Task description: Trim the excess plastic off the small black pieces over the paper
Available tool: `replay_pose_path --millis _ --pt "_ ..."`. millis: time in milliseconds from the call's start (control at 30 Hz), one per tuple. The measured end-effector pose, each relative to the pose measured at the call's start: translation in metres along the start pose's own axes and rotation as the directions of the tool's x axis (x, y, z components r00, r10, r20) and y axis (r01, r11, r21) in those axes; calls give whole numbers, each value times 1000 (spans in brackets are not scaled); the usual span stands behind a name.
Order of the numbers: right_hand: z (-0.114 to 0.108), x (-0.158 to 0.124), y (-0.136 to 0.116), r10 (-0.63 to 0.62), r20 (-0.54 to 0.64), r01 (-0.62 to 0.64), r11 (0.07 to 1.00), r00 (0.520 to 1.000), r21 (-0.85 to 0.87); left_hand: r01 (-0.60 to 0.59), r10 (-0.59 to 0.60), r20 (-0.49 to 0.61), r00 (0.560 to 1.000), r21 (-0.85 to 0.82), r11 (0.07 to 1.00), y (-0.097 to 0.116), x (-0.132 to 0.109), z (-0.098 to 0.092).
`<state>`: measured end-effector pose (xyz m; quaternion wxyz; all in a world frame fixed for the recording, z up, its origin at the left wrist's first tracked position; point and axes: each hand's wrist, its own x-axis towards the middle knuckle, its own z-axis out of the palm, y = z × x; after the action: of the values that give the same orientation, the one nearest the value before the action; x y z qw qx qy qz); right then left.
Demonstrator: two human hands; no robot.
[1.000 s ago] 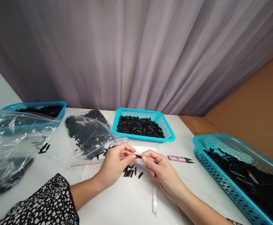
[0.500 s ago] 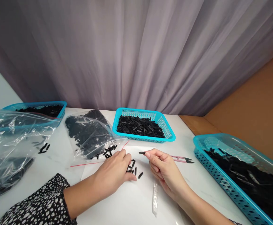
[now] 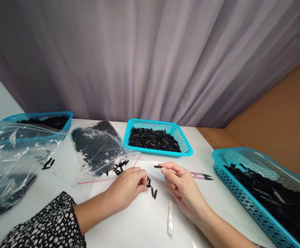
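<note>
My right hand (image 3: pixel 178 184) is closed, pinching one short black strip (image 3: pixel 157 166) between thumb and fingertips above the white sheet (image 3: pixel 129 224). Low over that sheet, my left hand (image 3: pixel 129 186) has thumb and forefinger drawn together on a black strip (image 3: pixel 149 186), partly hidden by the fingers. Two loose black strips (image 3: pixel 153 193) lie just right of its thumb. Behind the left hand, several more black strips (image 3: pixel 119 168) lie at the mouth of a clear zip bag (image 3: pixel 98 148) filled with such pieces. Pink-handled thread snips (image 3: pixel 201 176) lie partly behind my right hand.
A blue basket (image 3: pixel 150 151) of black strips stands at the back, another blue basket (image 3: pixel 243 193) at right, a third blue basket (image 3: pixel 71 119) at far left. A large clear bag (image 3: pixel 18 155) covers the left side. A narrow clear plastic sleeve (image 3: pixel 170 220) lies in front.
My left hand has gone from spread fingers to a pinch, and the loose strips beside it have shifted. My right hand keeps its strip, nearly still, moved slightly right.
</note>
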<state>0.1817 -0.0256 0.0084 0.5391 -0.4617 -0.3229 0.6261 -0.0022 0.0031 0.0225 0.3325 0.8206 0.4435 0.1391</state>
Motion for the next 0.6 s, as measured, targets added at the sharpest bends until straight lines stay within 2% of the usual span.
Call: replay_pose_path --millis 133,333,600 --pt "0 0 0 -2 24 2 1000 1000 -3 -14 2 -98 995 -126 992 1 1 0" --pt "2 -2 2 -59 45 61 998 997 -35 -95 9 -239 971 -353 931 9 0 -3" --pt "1 -2 4 -90 58 94 993 994 -74 -192 83 -350 933 -291 937 9 -2 -3"
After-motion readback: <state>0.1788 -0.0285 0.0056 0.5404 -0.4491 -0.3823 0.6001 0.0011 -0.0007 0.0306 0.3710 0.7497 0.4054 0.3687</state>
